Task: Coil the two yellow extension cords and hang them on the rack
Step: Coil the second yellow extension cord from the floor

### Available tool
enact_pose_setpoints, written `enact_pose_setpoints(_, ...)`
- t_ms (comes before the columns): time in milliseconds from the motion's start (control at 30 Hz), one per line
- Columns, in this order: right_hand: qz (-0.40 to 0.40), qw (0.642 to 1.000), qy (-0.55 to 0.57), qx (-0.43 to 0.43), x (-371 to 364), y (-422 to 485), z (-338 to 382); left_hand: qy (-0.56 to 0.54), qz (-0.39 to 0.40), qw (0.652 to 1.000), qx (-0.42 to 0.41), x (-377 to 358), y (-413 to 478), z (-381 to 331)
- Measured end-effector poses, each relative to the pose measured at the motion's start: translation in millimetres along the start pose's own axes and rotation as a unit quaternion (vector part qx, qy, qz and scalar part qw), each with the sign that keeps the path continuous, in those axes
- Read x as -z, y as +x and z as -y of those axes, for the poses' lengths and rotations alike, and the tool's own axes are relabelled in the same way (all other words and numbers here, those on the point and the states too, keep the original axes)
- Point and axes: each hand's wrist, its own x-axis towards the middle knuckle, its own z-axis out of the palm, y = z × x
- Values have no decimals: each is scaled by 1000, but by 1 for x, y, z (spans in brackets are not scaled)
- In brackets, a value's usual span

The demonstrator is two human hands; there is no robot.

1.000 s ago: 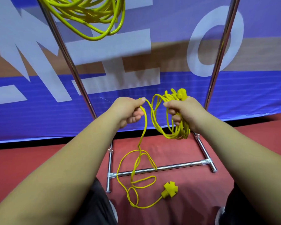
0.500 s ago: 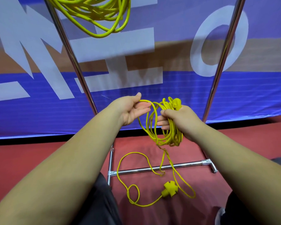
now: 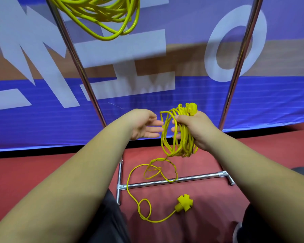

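My right hand (image 3: 194, 130) grips a bundle of thin yellow extension cord loops (image 3: 178, 137), with the cord's plug poking up above my fist. My left hand (image 3: 144, 125) is just left of the loops, palm up, fingers straight, holding nothing. The cord's loose tail (image 3: 154, 172) drops to the red floor in tangled loops and ends in a yellow multi-outlet socket (image 3: 183, 204). A second, thicker yellow cord coil (image 3: 109, 18) hangs at the top left on the metal rack (image 3: 77, 67).
The rack's two chrome uprights rise on either side of my hands, and its base bar (image 3: 174, 180) lies on the floor under the loose cord. A blue banner with large white letters (image 3: 42, 111) stands right behind the rack. My dark trouser legs fill the bottom edge.
My left hand passed a loop of cord to the right hand, let go and opened. The bundle in my right hand grew and the slack on the floor shortened.
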Motion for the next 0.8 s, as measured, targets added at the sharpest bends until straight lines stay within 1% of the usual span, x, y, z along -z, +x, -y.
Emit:
enact_pose_setpoints(67, -5, 1000, 5, 3, 2, 1, 1, 89, 11, 996, 11, -2, -3, 6)
enact_pose_setpoints(100, -9, 1000, 9, 7, 3, 1, 2, 157, 29, 987, 11, -4, -6, 9)
enact_pose_setpoints(167, -23, 999, 22, 11, 3, 3, 3, 282, 95, 955, -5, -7, -10, 16)
enact_pose_setpoints(233, -45, 998, 37, 9, 4, 6, 4, 355, 162, 919, -46, -13, -12, 24)
enact_pose_setpoints(267, -57, 997, 45, 7, 4, 7, 3, 382, 176, 904, -76, -17, -11, 28)
enact_pose_setpoints(300, -69, 996, 52, 5, 5, 10, 3, 400, 174, 893, -108, -21, -10, 30)
enact_pose_setpoints(367, -82, 995, 63, 3, 7, 13, 2, 409, 144, 885, -173, -29, -9, 30)
enact_pose_setpoints(433, -86, 993, 75, 3, 8, 14, 1, 409, 121, 880, -210, -32, -8, 29)
enact_pose_setpoints(467, -87, 993, 84, 2, 8, 15, 2, 399, 124, 884, -210, -32, -8, 29)
enact_pose_setpoints(533, -86, 991, 100, 1, 10, 16, 3, 345, 133, 910, -185, -31, -8, 31)
enact_pose_setpoints(600, -95, 991, 90, -2, 14, 18, 5, 301, 117, 930, -175, -30, -6, 30)
enact_pose_setpoints(700, -110, 993, 33, -2, 20, 22, 2, 279, 73, 936, -201, -30, -6, 25)
enact_pose_setpoints(800, -101, 995, 13, -8, 22, 23, 0, 260, 31, 939, -223, -30, -6, 18)
